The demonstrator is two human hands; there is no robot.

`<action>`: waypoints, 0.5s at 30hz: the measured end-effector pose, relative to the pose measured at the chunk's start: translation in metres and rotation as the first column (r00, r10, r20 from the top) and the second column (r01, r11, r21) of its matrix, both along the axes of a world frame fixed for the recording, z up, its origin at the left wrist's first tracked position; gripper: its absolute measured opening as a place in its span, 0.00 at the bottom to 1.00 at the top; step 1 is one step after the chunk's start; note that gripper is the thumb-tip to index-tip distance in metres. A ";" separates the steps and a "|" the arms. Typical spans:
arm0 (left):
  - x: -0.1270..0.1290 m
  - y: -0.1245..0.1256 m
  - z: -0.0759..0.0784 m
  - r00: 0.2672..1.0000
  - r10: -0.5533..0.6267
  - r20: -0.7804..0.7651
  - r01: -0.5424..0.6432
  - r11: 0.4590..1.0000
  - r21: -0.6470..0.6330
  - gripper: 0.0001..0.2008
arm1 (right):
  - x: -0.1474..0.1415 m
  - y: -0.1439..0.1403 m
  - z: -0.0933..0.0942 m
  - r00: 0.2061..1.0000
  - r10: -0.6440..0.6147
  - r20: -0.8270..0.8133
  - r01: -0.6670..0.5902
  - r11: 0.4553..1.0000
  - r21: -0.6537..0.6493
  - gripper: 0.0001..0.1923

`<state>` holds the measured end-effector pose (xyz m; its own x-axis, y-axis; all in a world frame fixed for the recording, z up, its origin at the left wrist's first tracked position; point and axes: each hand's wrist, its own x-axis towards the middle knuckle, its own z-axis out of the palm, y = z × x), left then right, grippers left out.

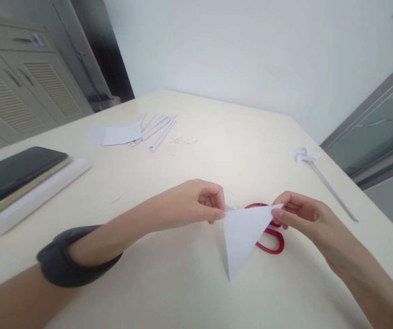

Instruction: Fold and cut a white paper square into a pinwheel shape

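A white sheet of paper (244,233), folded into a triangle, hangs between my two hands with one point downward. My left hand (201,201) pinches its upper left corner between thumb and fingertips. At the upper right corner, my right hand (299,212) grips the paper the same way. Behind and beneath the paper lie scissors with red handles (275,244); the paper and my hands hide part of them.
White paper squares (121,134) and several rolled paper sticks (162,130) lie at the back left, near small paper scraps (182,140). A paper pinwheel on a stick (331,185) rests along the right edge. A dark phone-like device (21,171) lies on a stack at left.
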<state>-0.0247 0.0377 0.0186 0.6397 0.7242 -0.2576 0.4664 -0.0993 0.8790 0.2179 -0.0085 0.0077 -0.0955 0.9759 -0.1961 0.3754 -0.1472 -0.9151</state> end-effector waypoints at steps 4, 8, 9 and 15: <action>-0.002 0.000 0.011 0.988 0.074 -0.136 -0.065 0.996 0.063 0.04 | 0.003 0.001 -0.002 0.990 0.099 0.105 -0.092 0.993 -0.068 0.10; -0.001 0.000 0.010 0.983 0.115 -0.146 -0.106 0.992 0.066 0.04 | 0.005 -0.002 -0.003 0.961 0.215 0.175 -0.199 0.975 -0.103 0.08; 0.000 0.001 0.008 0.983 0.122 -0.136 -0.113 0.991 0.067 0.04 | 0.005 -0.003 -0.003 0.955 0.229 0.186 -0.212 0.971 -0.107 0.08; 0.005 0.002 -0.001 0.983 0.167 -0.073 -0.165 0.986 0.027 0.02 | 0.002 -0.002 -0.010 0.971 0.168 0.173 -0.151 0.982 -0.110 0.12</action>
